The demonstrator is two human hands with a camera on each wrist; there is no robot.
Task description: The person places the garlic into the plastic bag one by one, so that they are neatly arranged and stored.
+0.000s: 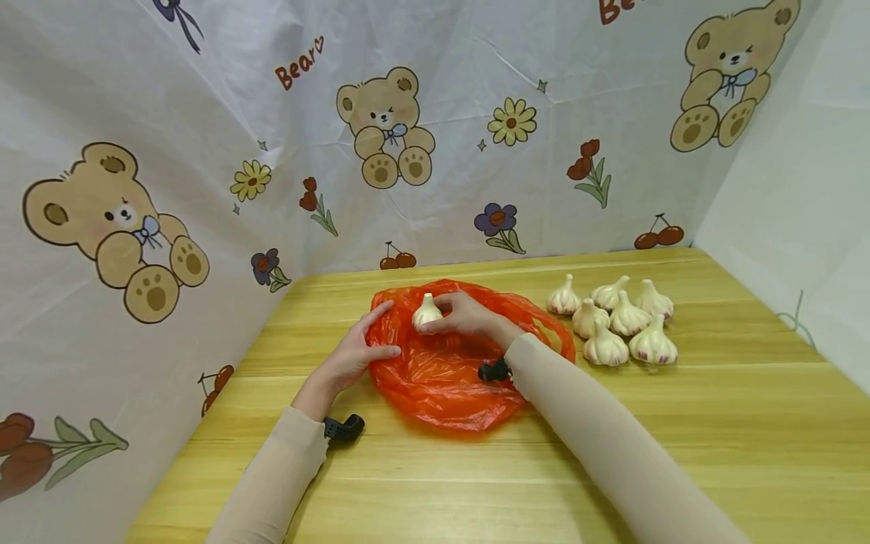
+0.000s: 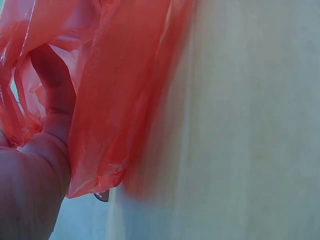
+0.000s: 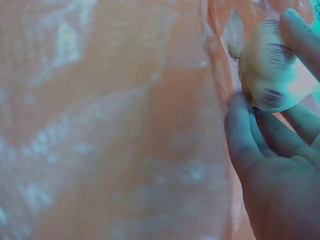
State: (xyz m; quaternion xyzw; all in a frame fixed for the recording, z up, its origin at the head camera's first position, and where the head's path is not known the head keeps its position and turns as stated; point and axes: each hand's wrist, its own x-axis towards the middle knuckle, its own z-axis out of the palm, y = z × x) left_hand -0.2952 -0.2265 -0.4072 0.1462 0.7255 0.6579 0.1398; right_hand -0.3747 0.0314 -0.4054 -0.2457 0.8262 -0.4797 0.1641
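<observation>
My right hand [image 1: 465, 313] holds a white garlic bulb [image 1: 426, 312] between thumb and fingers, above the red plastic bag [image 1: 442, 393]. In the right wrist view the same garlic bulb [image 3: 272, 65] shows purple streaks, with fingertips on both sides of it. At the bag's left rim, my left hand [image 1: 350, 359] has its thumb and index finger spread apart against the plastic. Red film covers part of that left hand [image 2: 30, 165] in the left wrist view. The bag lies spread on the table with its mouth facing up; its inside is partly hidden by the right hand.
Several garlic bulbs [image 1: 628, 313] stand grouped to the right of the bag on the wooden table [image 1: 435, 483]. A bear-patterned cloth [image 1: 435, 211] hangs along the back and left. Both wrists wear dark straps, and a thin cable [image 1: 798, 321] lies near the right wall.
</observation>
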